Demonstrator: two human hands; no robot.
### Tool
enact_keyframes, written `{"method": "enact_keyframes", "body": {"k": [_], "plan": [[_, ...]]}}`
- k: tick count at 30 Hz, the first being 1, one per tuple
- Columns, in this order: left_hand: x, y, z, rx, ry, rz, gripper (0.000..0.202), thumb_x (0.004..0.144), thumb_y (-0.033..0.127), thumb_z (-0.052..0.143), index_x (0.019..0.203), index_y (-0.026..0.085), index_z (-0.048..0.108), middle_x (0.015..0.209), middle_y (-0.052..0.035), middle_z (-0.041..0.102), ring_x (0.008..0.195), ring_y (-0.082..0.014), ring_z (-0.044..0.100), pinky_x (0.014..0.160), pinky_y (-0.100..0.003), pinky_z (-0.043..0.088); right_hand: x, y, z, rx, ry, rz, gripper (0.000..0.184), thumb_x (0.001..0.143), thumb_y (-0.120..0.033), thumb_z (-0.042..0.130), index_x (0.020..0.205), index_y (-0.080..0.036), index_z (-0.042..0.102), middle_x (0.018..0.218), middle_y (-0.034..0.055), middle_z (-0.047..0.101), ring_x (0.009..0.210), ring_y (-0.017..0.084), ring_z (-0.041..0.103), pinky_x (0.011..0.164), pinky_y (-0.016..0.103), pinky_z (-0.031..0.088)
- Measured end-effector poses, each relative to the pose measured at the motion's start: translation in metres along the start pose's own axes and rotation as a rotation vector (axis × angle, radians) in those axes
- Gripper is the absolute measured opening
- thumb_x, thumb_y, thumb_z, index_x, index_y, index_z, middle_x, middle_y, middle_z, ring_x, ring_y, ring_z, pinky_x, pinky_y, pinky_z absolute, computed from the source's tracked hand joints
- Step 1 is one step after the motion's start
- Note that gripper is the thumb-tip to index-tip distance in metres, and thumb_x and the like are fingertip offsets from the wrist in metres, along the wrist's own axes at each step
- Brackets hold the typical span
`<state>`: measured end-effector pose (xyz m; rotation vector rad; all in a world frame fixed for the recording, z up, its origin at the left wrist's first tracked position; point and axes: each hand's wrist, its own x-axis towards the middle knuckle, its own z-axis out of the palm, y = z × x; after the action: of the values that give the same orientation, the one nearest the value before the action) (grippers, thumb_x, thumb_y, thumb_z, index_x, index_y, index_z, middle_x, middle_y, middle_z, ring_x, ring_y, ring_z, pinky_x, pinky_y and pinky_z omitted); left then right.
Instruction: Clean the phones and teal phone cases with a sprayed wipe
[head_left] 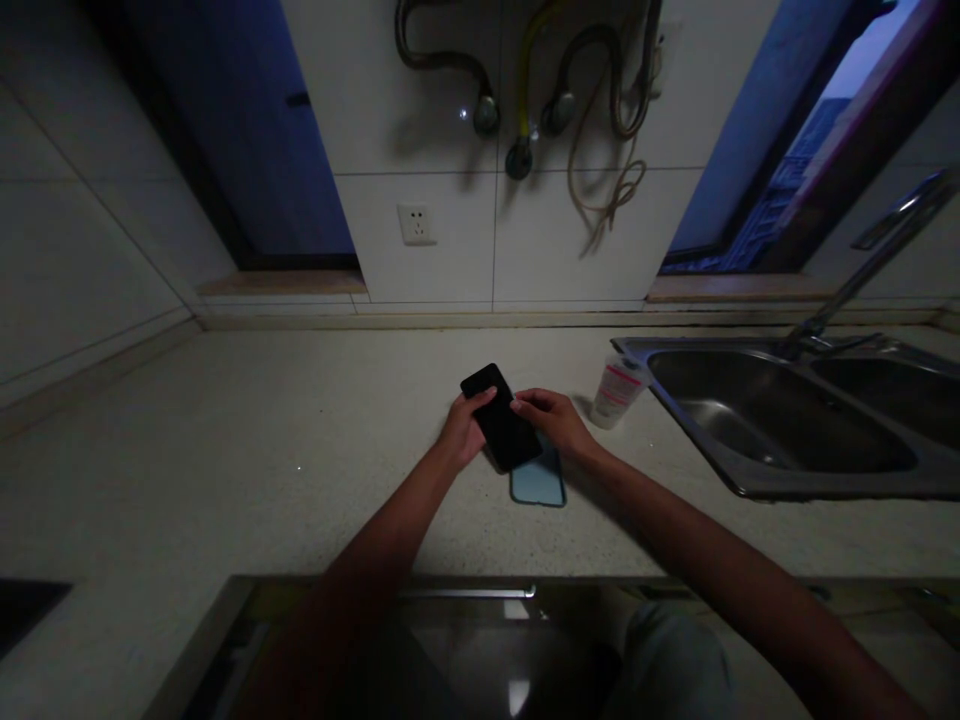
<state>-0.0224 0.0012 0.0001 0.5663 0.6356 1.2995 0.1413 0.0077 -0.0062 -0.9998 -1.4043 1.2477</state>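
A smartphone (504, 425) with a dark screen is held tilted above the counter. My left hand (463, 428) grips its left side, the thumb lying over the screen. At the phone's right edge, the fingers of my right hand (551, 415) are pinched together; whether something small is between them cannot be made out. Beneath the phone and my right hand lies a light blue phone case (538, 484) on the counter, its upper part hidden.
A clear plastic cup (616, 392) with red print stands right of my hands, beside the steel double sink (750, 478) and its faucet (862, 260). Tiled wall behind carries a socket (416, 225), hoses and valves. The pale countertop (247, 450) ends at a front edge near me.
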Motion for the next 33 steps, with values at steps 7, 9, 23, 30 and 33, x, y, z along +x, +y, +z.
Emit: {"method": "enact_keyframes", "body": {"k": [7, 9, 23, 30, 33], "plan": [[0.003, 0.001, -0.005, 0.067, -0.020, 0.022, 0.039, 0.061, 0.015, 0.086, 0.095, 0.013, 0.066, 0.083, -0.0062, 0.073, 0.075, -0.0194, 0.068, 0.086, -0.038, 0.053, 0.001, 0.004, -0.004, -0.061, -0.063, 0.091, 0.056, 0.065, -0.070, 0.079, 0.078, -0.016, 0.073, 0.061, -0.0017, 0.058, 0.053, 0.010, 0.042, 0.051, 0.026, 0.028], [0.003, 0.001, -0.004, 0.065, -0.018, 0.013, 0.038, 0.062, 0.016, 0.085, 0.094, 0.013, 0.066, 0.083, -0.0070, 0.073, 0.075, -0.0199, 0.069, 0.088, -0.039, 0.053, 0.002, 0.006, -0.004, -0.041, -0.053, 0.119, 0.057, 0.064, -0.070, 0.080, 0.077, -0.016, 0.073, 0.062, -0.0011, 0.059, 0.054, 0.011, 0.043, 0.051, 0.026, 0.029], [0.009, 0.009, -0.008, -0.139, 0.015, -0.091, 0.030, 0.067, 0.011, 0.070, 0.098, 0.013, 0.068, 0.086, -0.0110, 0.075, 0.094, -0.0290, 0.073, 0.100, -0.046, 0.052, 0.000, 0.000, -0.004, 0.352, -0.132, 0.311, 0.037, 0.067, -0.043, 0.088, 0.086, -0.016, 0.072, 0.074, 0.0024, 0.070, 0.065, 0.014, 0.061, 0.064, 0.028, 0.050], [0.009, 0.012, -0.007, -0.152, 0.008, -0.051, 0.020, 0.071, 0.017, 0.069, 0.091, 0.012, 0.069, 0.085, -0.0097, 0.075, 0.094, -0.0268, 0.072, 0.099, -0.043, 0.053, -0.008, -0.007, 0.001, 0.320, -0.292, 0.435, 0.037, 0.062, -0.029, 0.093, 0.089, -0.014, 0.074, 0.083, 0.0058, 0.076, 0.072, 0.015, 0.069, 0.067, 0.026, 0.055], [0.008, 0.011, -0.006, -0.131, -0.011, -0.073, 0.019, 0.072, 0.018, 0.069, 0.089, 0.012, 0.070, 0.083, -0.0098, 0.075, 0.095, -0.0277, 0.071, 0.099, -0.043, 0.053, -0.009, -0.008, 0.001, 0.275, -0.293, 0.439, 0.038, 0.062, -0.033, 0.093, 0.089, -0.014, 0.074, 0.079, 0.0044, 0.075, 0.066, 0.013, 0.067, 0.055, 0.021, 0.049]]}}
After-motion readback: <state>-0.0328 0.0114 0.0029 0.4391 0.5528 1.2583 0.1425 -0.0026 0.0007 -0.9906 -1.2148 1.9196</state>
